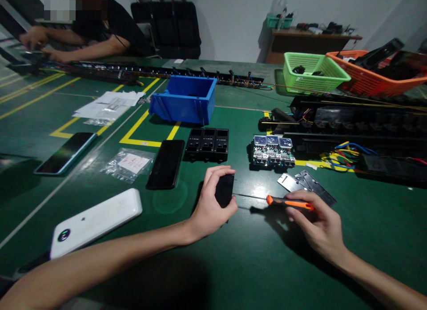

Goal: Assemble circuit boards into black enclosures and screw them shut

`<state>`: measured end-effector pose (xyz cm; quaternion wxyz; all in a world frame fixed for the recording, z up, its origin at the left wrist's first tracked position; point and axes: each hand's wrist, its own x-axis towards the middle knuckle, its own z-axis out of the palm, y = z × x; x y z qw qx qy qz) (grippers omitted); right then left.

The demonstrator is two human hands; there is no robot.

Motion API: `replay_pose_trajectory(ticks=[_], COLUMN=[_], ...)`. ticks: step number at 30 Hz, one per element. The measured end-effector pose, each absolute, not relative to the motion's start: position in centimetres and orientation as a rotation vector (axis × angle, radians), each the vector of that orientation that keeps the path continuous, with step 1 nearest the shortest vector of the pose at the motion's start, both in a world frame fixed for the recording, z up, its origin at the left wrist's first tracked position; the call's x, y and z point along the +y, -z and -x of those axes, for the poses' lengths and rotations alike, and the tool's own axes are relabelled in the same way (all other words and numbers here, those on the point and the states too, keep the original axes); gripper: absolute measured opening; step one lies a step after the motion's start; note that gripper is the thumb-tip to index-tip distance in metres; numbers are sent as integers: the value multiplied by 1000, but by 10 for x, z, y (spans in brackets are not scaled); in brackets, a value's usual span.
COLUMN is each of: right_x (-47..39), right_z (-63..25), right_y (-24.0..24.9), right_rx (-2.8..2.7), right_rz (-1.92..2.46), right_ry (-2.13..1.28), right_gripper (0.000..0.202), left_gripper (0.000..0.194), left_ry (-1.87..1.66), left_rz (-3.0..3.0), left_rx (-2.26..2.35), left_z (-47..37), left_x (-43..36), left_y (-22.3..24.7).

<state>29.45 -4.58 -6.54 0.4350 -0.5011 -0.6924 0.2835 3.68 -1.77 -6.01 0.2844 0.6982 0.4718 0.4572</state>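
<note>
My left hand [213, 203] is closed around a flat black plastic piece [225, 190], which stands tilted on edge above the green table. In my right hand [316, 221] is a screwdriver [288, 203] with an orange and black handle. Its thin shaft points left, and the tip reaches the edge of the black piece; whether it touches a screw is too small to tell. Beyond my left hand sits a black three-section housing [207, 144]. A circuit board [273, 150] with three small displays lies farther right, with flat covers [305, 185] just in front of it.
A black phone [166, 164], a plastic bag [129, 164], another phone [66, 153] and a white device [96, 223] lie left. Behind stand a blue bin [183, 100], a green basket [313, 73] and an orange basket [376, 74]. Wired black strips [363, 123] lie right. A person works far left.
</note>
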Motion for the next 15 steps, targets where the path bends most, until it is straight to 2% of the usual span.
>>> replay_pose_trajectory(ticks=[4,15], right_x=[-47,-47], right_z=[-297,-294], right_y=[65,63], right_rx=[-1683,-1593], right_rz=[1332,1401], right_ry=[-768,-1060], right_gripper=[14,26], left_gripper=[51,49], left_ry=[-1214,-1212], left_rz=[-1881,-1891], left_rx=[1248,1237], left_z=[-37,-36], left_x=[-18,-20], left_y=[60,59])
